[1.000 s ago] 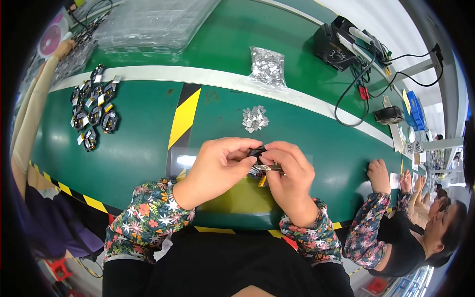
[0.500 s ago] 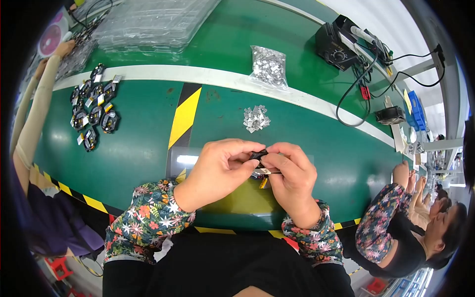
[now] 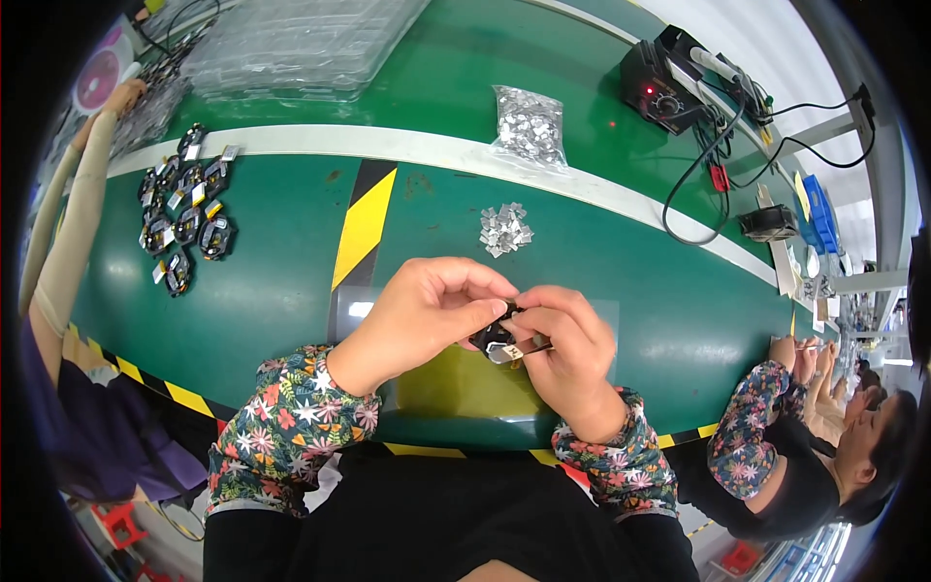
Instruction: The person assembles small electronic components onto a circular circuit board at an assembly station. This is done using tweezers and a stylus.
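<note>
My left hand and my right hand meet over the workbench, both closed on one small black electronic assembly. Thumbs and index fingertips pinch its upper edge. A pale tab shows at its lower side, and a thin, dark-tipped strip sticks out by my right fingers; I cannot tell whether that is a tool or a part. Beneath the hands lies a clear sheet with a yellowish film. Beyond them sits a loose pile of small silver metal pieces.
Similar black assemblies cluster at the left. A clear bag of silver pieces rests against the white ledge. Stacked clear trays stand behind. A black control box with cables is at back right. Co-workers sit on both sides.
The black assembly has tilted, so more of its body and the pale tab show below my fingers. My hands have shifted slightly. A red light now glows on the control box.
</note>
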The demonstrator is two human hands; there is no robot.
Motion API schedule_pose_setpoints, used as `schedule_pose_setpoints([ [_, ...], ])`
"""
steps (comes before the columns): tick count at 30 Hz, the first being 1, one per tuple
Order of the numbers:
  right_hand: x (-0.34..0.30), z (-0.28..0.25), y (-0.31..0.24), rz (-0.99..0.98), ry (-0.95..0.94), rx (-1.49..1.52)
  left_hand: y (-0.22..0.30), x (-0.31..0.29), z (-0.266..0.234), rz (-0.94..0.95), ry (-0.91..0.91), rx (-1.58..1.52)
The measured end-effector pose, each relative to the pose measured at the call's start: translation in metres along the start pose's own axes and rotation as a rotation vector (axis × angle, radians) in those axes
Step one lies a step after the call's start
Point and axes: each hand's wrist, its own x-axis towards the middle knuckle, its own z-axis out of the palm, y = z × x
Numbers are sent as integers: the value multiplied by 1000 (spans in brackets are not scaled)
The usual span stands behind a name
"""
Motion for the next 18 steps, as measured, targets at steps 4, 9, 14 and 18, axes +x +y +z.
schedule_pose_setpoints([
  [4, 0, 0, 0, -80, -5, -27, 2, 1, -4, -9, -17, 61],
  [9, 0, 1, 1, -116, -25, -45, -5, 3, -8, 20, -42, 70],
  [14, 0, 0, -2, -96, -61, -105, -8, 2, -6, 19, -46, 113],
  [18, -1, 0, 2, -49, -23, -106, -13, 1, -1, 94, -122, 138],
])
